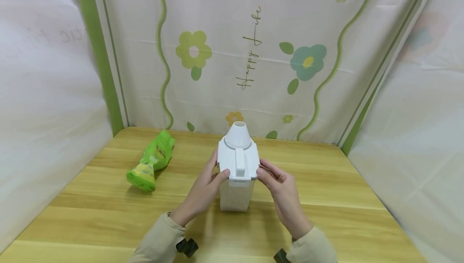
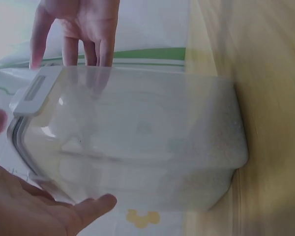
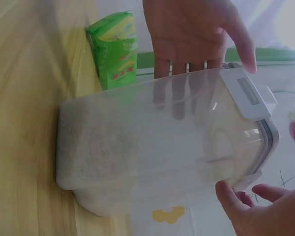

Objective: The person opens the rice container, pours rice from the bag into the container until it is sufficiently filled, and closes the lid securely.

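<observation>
A tall translucent container (image 1: 233,198) stands upright on the table, its lower part filled with pale grains that look like rice (image 3: 93,142). Its white lid (image 1: 237,161) carries a cone-shaped spout cap (image 1: 238,135) and a front clip (image 2: 38,91). My left hand (image 1: 203,188) is at the lid's left edge, thumb over the front corner, fairly straight fingers along the side. At the opposite edge is my right hand (image 1: 284,194), its thumb by the lid's front corner and its fingers spread along the side. The exact finger contact is partly hidden.
A crumpled green bag (image 1: 156,160) with yellow markings lies on the wooden table (image 1: 108,222), left of the container. A flower-printed curtain (image 1: 224,73) hangs behind the table, with white fabric sides at left and right.
</observation>
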`<state>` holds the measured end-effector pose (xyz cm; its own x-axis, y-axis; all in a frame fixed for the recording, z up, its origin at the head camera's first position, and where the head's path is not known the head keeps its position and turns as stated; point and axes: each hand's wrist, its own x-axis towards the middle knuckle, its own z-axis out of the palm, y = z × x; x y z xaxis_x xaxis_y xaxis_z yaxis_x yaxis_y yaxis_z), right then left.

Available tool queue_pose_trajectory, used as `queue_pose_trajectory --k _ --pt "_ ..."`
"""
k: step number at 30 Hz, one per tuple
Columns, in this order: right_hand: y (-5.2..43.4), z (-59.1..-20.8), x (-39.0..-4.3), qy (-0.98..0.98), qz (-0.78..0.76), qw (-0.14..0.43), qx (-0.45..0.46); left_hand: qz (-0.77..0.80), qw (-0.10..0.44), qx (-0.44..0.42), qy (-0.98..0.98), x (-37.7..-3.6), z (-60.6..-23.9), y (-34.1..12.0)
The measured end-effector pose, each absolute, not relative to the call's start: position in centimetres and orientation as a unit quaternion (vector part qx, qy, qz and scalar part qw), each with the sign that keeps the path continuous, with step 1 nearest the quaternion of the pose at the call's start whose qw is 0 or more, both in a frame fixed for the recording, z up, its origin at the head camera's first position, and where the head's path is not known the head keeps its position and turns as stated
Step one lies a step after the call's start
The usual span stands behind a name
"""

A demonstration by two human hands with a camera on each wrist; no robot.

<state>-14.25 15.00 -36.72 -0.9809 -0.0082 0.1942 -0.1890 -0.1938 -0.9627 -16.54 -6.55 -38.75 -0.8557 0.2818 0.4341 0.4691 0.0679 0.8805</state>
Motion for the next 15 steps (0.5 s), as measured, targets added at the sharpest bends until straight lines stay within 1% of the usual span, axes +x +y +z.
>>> queue_pose_trajectory --k 6,10,15 --pt "14.7 -37.0 -13.9 -0.624 0.772 0.063 0.104 -0.647 0.050 -0.247 -0.720 -16.0 -39.3 -7.3" --pt "14.3 -37.3 -13.9 -0.611 0.781 0.063 0.112 -0.650 0.049 -0.236 -0.720 -15.7 -39.7 -7.4" --pt "14.0 -37.7 -13.8 -0.602 0.787 0.077 0.112 -0.657 0.048 -0.227 -0.718 -15.5 -40.0 -7.3"
